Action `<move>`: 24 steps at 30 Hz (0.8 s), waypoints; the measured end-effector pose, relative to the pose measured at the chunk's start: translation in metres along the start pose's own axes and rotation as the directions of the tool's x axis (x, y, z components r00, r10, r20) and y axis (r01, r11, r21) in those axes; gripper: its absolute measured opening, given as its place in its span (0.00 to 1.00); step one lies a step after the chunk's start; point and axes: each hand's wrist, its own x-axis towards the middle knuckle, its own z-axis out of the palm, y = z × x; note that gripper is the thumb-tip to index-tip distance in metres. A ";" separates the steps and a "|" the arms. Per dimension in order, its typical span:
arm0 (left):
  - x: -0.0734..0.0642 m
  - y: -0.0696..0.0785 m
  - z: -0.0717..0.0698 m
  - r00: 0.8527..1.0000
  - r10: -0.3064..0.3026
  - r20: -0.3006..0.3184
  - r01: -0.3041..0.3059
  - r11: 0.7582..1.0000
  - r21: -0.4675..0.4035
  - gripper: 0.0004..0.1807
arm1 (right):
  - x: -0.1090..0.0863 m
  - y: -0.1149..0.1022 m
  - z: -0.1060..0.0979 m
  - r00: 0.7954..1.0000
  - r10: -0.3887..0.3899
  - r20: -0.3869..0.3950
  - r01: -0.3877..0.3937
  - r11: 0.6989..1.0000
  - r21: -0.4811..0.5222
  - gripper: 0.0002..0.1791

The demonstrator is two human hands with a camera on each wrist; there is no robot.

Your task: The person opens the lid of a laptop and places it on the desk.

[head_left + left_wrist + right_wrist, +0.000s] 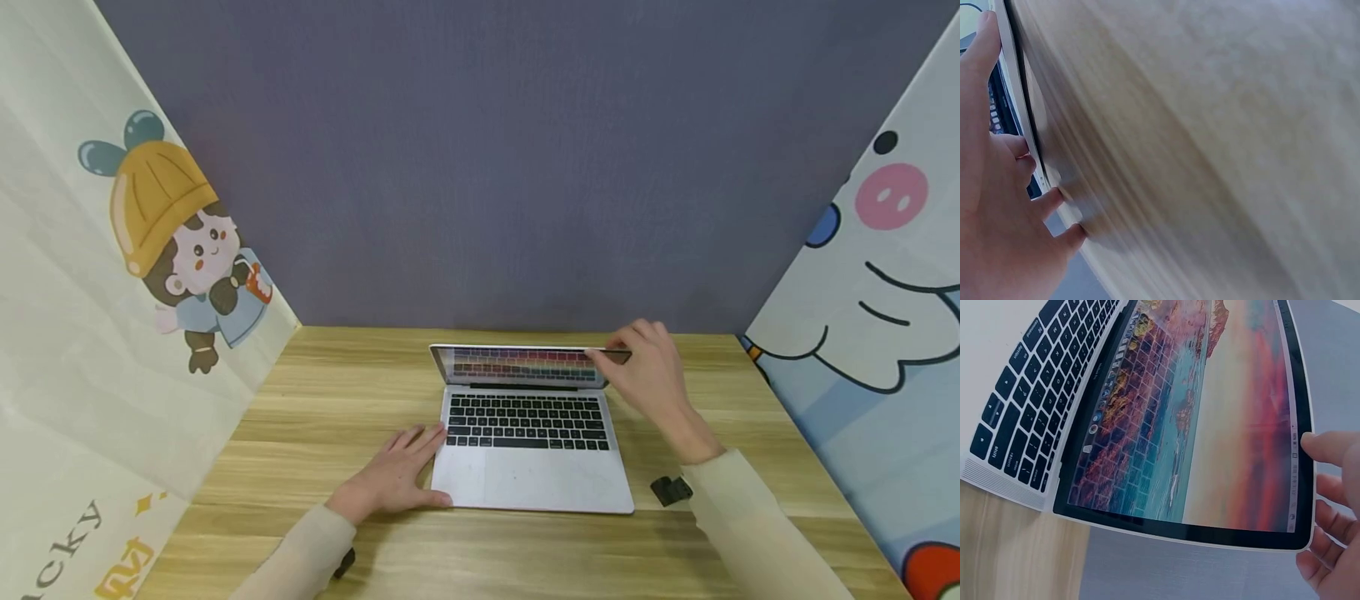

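A silver laptop (532, 487) sits on the wooden table with its screen (1210, 425) lit and its lid tilted steeply forward over the black keyboard (525, 421). The thumb of my right hand (648, 375) lies on the screen's bezel near the top right corner, its fingers behind the lid, pinching it. My left hand (401, 475) rests at the left side of the base, fingers spread and thumb at the front left corner. In the left wrist view, the fingertips of that left hand (997, 200) are right at the base's edge (1022, 94).
The wooden table (337, 375) ends at a grey-blue panel (480, 167) behind the laptop. Cartoon-printed sheets stand on both sides, one at the left (75, 400) and one at the right (862, 317). A small black object (671, 491) shows beside the right sleeve.
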 end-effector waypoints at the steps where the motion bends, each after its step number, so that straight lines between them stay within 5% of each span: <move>1: 0.000 0.000 0.000 1.000 -0.001 0.000 0.001 1.000 0.000 0.62 | 0.002 0.000 0.000 1.000 0.004 0.004 -0.004 1.000 -0.003 0.13; 24: 0.000 0.002 -0.002 1.000 -0.013 0.004 0.013 0.999 -0.042 0.62 | 0.034 0.013 0.017 0.999 0.030 0.038 -0.025 0.992 -0.125 0.18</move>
